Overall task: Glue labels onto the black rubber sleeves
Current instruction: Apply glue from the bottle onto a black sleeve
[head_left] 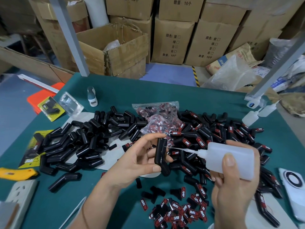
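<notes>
My left hand [138,161] grips a bent black rubber sleeve [160,156] upright above the green table. My right hand [236,182] holds a translucent white glue bottle [231,159], its thin needle tip pointing left at the sleeve's upper part. A heap of unlabelled black sleeves [85,138] lies to the left. Sleeves with red-and-black labels [214,138] are piled to the right. Loose labels [178,212] are scattered near the front edge.
A clear bag of labels [156,118] lies behind the heap. Two spare glue bottles [259,113] stand at the right. A phone [293,187], a power strip [19,194], a yellow cutter [18,174] and packaged sleeves [51,108] ring the table. Cardboard boxes [173,42] stand behind.
</notes>
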A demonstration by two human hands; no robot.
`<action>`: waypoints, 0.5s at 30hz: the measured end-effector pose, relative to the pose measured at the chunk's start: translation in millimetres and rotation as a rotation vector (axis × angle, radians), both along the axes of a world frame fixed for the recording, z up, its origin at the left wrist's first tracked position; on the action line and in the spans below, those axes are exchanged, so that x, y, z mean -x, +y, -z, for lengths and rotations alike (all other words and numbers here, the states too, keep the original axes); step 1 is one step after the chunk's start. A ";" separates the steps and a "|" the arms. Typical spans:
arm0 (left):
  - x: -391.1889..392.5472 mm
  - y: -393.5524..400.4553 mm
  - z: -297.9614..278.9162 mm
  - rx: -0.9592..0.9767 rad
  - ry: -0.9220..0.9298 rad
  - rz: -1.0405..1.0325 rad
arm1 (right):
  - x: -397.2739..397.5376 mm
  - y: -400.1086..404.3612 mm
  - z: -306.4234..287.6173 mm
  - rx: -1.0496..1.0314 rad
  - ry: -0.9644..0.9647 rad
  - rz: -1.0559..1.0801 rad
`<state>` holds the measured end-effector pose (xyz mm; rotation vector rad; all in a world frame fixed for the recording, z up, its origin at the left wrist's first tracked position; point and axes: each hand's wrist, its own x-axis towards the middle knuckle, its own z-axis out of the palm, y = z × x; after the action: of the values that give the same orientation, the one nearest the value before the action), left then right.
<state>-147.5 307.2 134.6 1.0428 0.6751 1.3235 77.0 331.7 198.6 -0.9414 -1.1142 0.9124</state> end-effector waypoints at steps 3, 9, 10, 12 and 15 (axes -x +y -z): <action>0.6 -0.6 1.0 0.013 0.034 0.015 | 0.3 -0.8 0.0 0.005 -0.016 0.002; 1.1 -1.2 0.6 0.030 0.063 0.026 | -0.7 0.2 2.4 -0.003 -0.025 -0.002; 1.2 -1.5 0.3 0.028 0.070 0.024 | -0.7 0.3 2.6 -0.002 -0.023 -0.007; 1.6 -2.0 -0.8 0.027 0.076 0.017 | -0.6 0.4 3.0 0.005 -0.026 -0.012; 2.1 -2.0 -1.6 0.035 0.070 0.012 | -0.1 0.0 1.3 0.019 -0.036 -0.021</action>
<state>-149.7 305.2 136.2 1.0667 0.7412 1.2655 77.1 331.7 197.3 -0.9665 -1.1491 0.9276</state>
